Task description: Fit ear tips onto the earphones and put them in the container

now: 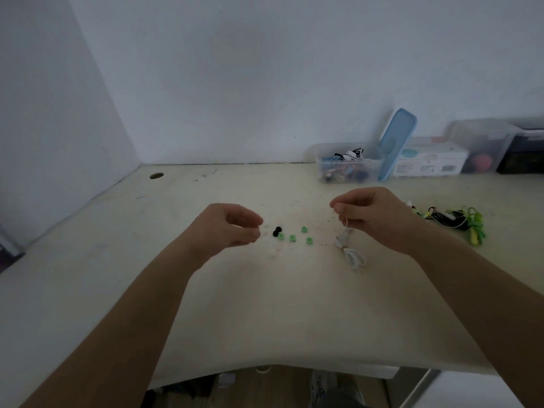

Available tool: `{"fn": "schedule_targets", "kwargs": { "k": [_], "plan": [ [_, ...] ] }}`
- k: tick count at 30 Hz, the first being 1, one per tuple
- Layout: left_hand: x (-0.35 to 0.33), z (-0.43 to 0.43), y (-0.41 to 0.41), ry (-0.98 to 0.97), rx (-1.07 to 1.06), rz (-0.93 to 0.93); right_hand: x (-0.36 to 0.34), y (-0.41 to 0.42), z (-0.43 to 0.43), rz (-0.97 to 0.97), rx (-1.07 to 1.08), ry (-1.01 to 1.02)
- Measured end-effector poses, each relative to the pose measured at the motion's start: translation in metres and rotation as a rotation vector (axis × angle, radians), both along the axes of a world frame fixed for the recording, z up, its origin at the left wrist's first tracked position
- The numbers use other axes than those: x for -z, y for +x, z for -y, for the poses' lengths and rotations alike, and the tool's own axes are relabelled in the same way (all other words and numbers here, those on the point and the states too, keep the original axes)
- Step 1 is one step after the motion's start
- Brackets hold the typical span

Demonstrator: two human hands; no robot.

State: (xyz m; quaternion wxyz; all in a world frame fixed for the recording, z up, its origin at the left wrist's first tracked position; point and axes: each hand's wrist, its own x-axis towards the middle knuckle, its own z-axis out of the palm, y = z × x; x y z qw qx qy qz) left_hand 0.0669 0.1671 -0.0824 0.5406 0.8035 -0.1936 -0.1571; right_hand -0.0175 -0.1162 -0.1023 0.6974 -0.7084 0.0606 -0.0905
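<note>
Left hand: The left hand [232, 228] is held up over the bench [206, 304]. Its fingers are curled and the thumb is close to the fingertips. I cannot tell if it pinches something tiny or nothing at all.
Right hand: The right hand [374, 213] pinches the thin cord of the white earphones [350, 251] near its top. The ear buds are hidden in the fingers.
White earphones: The cord hangs down from the right hand. The rest lies in a small tied bundle on the bench, just under that hand.
Black ear tips: Two black ear tips [277, 231] lie on the bench, touching each other, just beside the left hand's fingertips.
Green ear tips: Four green ear tips [292, 238] lie loose on the bench between the two hands, near the black ones.
Pale spots: A few pale spots [273, 252] show near the left hand. They are too faint to tell what they are.
Container: The clear container [322, 157] stands at the back by the wall, well apart from both hands. It holds earphones and other small things, all jumbled and hard to make out.
Blue lid: The blue lid [397, 142] stands tilted at the container's right side.
Other earphones: A tangle of green and black earphones [459, 219] lies to the right of the right hand. The hand hides part of it.
Back right corner: A white box [429, 160] stands next to the lid. The boxes past it are blurry and cut off at the edge.
Hole: A small round hole [156, 175] is in the bench at the back left.
</note>
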Motion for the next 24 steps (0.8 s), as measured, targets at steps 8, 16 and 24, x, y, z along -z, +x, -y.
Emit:
{"fn": "schedule_targets", "kwargs": {
  "k": [8,16,24],
  "plan": [
    [0.004,0.074,-0.003,-0.209,0.011,-0.071,0.001,0.012,0.002,-0.019,-0.115,0.154],
    [0.022,0.107,0.002,-0.463,0.016,-0.322,0.015,0.020,0.005,0.079,-0.088,0.245],
    [0.028,0.106,0.005,-0.548,0.086,-0.443,0.020,0.020,0.005,0.153,-0.054,0.203]
  ]
}}
